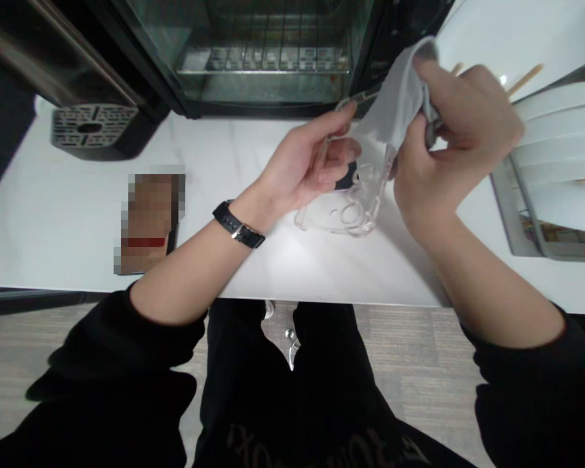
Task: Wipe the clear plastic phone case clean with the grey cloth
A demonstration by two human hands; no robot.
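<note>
Head view is showing the left hand [312,166] pinching the upper edge of a clear phone case [351,208] between thumb and fingers, tilting it above the white bench [78,214] in front of a glass-fronted cabinet [268,52]. The right hand [448,136] is closing tightly around a grey cloth [400,97], pressing it against the case's far rim. The case is looking light, thin and somewhat flexible, probably slick and easily scratched, so gripping the stiffer side rims seems safer than the flat back. The cloth is hanging soft and limp. A blurred-out flat object [149,221] is lying on the bench, well apart to the left.
</note>
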